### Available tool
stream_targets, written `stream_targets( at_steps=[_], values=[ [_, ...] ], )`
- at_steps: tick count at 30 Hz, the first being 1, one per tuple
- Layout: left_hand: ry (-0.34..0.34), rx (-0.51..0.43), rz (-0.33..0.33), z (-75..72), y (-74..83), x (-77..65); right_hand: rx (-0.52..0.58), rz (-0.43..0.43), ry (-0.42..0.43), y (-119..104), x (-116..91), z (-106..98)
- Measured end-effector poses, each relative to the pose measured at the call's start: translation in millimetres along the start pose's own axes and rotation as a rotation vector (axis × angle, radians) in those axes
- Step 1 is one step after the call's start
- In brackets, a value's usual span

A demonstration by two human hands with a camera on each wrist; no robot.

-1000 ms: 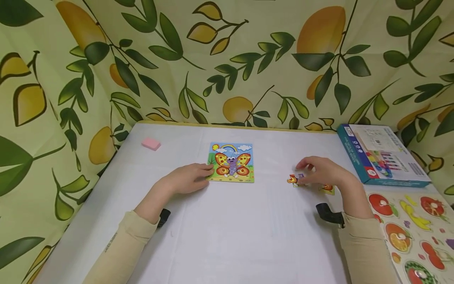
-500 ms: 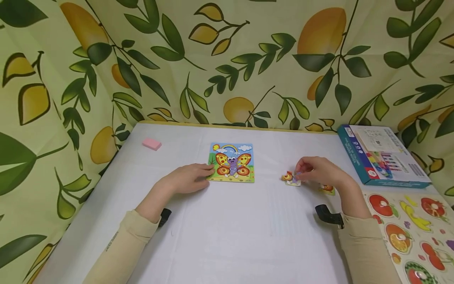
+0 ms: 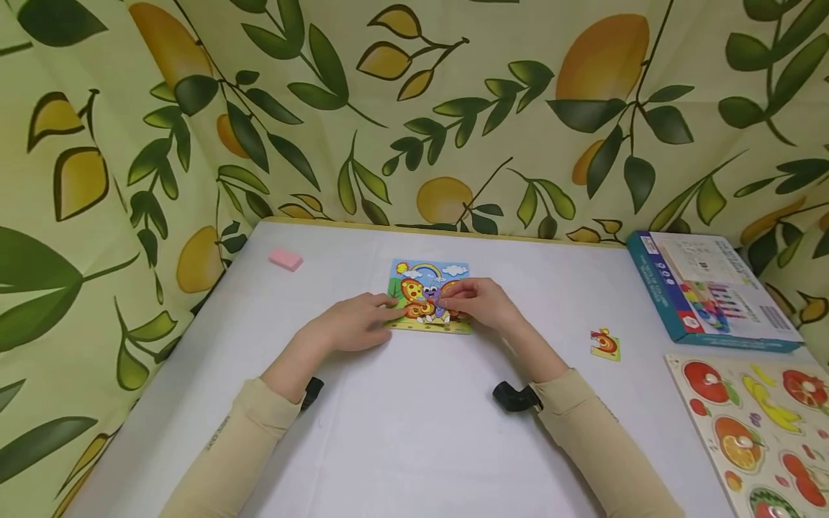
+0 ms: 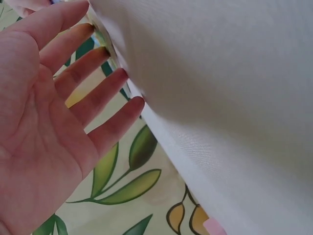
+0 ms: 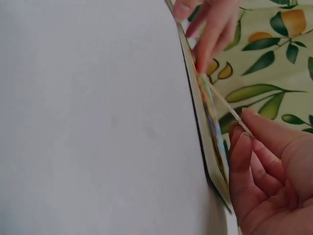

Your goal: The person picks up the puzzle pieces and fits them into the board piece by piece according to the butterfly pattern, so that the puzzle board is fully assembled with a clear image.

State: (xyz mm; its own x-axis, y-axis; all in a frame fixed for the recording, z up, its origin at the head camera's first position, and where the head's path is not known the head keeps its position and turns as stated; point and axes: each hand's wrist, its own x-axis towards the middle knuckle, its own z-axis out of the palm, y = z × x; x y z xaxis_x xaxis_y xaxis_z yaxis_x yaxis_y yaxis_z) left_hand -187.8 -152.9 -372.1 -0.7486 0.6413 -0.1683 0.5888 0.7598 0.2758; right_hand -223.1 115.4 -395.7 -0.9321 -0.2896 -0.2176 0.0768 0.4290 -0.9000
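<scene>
A square picture puzzle (image 3: 399, 267) shows a butterfly under a rainbow and lies on the white table. My left hand (image 3: 355, 321) rests at its left edge with extended fingers, seen spread in the left wrist view. Between thumb and fingers my right hand (image 3: 486, 302) pinches a puzzle piece (image 3: 427, 312) with an orange swirl and white shoes. That piece is held tilted over the lower part of the picture; the right wrist view shows it edge-on, its far end close to a left fingertip. The right fingers cover the butterfly's right wing.
One more puzzle piece (image 3: 605, 344) lies to the right on the table. Beyond it are a blue-sided box (image 3: 719, 288) and a fruit knob board (image 3: 745, 417). A pink block (image 3: 286, 260) sits at the back left. A leaf-print curtain (image 3: 363, 158) encloses the back and sides.
My right hand has picked up the swirl piece from the right of the table and carried it left over the puzzle. The left hand keeps its place at the puzzle's edge.
</scene>
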Motion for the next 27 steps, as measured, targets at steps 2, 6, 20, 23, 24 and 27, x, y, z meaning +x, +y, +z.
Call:
stream_targets(
  at_steps=[2,6,20,23,24,27],
  values=[
    [-0.003,0.009,0.006,1.0,0.7,1.7,-0.001,-0.001,0.007,0,4,5],
    [-0.019,0.008,-0.011,1.5,1.6,3.3,-0.042,0.013,0.030,-1,8,9],
    [-0.024,-0.014,-0.027,-0.5,1.7,2.5,-0.048,0.035,0.021,-6,12,17],
    [-0.022,-0.022,-0.035,-0.4,1.5,2.0,-0.108,0.000,0.034,-6,12,18],
    [-0.019,-0.023,-0.037,-0.5,1.5,1.8,-0.127,-0.012,0.038,-6,12,19],
    [-0.016,-0.018,-0.035,0.0,1.4,1.6,-0.169,-0.038,0.050,-6,13,21]
  ],
)
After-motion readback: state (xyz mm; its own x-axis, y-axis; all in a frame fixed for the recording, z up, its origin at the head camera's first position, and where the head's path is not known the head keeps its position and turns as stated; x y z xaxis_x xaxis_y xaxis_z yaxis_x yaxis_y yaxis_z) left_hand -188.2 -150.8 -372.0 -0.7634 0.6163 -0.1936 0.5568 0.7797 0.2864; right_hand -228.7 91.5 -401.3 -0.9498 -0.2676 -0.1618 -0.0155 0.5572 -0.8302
